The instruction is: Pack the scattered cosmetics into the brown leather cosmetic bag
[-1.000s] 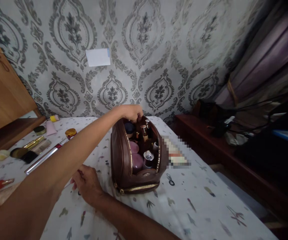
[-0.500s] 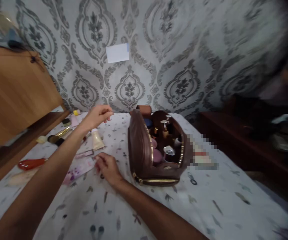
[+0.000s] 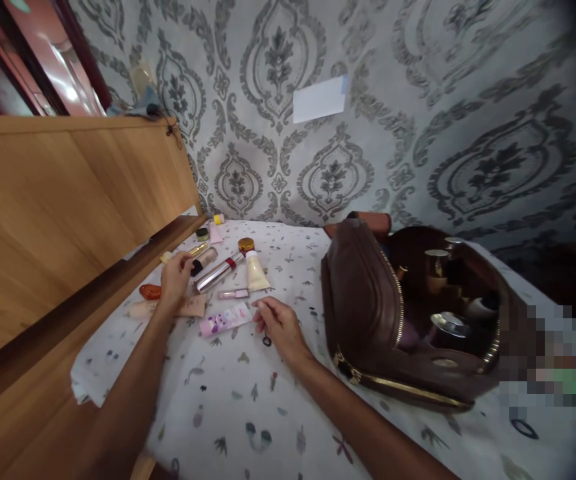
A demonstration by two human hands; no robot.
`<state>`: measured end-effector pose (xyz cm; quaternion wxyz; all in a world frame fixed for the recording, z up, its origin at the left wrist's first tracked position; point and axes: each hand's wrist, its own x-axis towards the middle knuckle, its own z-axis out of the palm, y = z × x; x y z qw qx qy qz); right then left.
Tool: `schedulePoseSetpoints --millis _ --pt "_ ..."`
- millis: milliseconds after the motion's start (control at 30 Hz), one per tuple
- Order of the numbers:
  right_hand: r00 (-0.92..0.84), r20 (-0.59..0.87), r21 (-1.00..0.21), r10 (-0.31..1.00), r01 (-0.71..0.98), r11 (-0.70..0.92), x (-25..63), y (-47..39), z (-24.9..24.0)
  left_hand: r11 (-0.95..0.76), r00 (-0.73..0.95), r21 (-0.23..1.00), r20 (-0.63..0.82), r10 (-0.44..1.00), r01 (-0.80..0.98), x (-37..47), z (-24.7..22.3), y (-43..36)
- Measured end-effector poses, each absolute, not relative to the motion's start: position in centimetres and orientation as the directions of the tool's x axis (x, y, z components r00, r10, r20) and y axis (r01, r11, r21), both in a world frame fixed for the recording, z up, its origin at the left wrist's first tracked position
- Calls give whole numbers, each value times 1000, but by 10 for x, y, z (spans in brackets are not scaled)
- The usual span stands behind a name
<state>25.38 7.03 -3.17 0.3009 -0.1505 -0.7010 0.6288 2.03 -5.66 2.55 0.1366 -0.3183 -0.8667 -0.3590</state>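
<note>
My left hand point(image 3: 175, 273) is on the left side of the cloth, thumb and fingers closed beside a small black-capped bottle point(image 3: 205, 261). Whether anything sits between its fingertips is hidden. My right hand point(image 3: 282, 328) rests with loosely curled fingers at the flat end of a pink and purple squeeze tube point(image 3: 224, 320); I see nothing held in it. Around them lie a silver tube with a red band point(image 3: 218, 272), a cream tube point(image 3: 257, 273), a slim pink tube point(image 3: 233, 294), a gold-lidded jar point(image 3: 247, 245) and a beige tube point(image 3: 193, 306), partly behind my left wrist.
An open brown leather cosmetic bag point(image 3: 358, 313) with bottles inside stands on the right. A wooden panel point(image 3: 78, 193) borders the left. A small dark-lidded jar point(image 3: 202, 234) and an orange-red item point(image 3: 150, 291) lie at the left. Patterned wallpaper point(image 3: 278, 133) rises behind.
The view has turned left. My left hand has moved left and toward me, from the back of the cloth to the black-capped bottle. My right hand stays by the pink and purple tube.
</note>
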Motion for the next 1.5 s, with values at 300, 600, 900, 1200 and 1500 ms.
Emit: schedulePoseSetpoints --millis 300,600,900,1200,1500 --pt "-777 224 -974 588 -162 157 251 70 -37 647 -819 510 428 381 567 8 16 -67" --pt "-773 246 -967 585 -160 196 252 71 -37 694 -843 483 371 390 534 4 13 -66" --pt "-773 255 -965 581 -171 197 253 70 -34 743 -845 406 316 432 532 6 7 -64" --pt "-781 236 -970 578 -152 190 254 69 -31 808 -861 300 213 462 507 1 7 -44" --pt "-776 258 -964 575 -167 208 254 69 -31 804 -877 349 186 443 481 -14 9 -37"
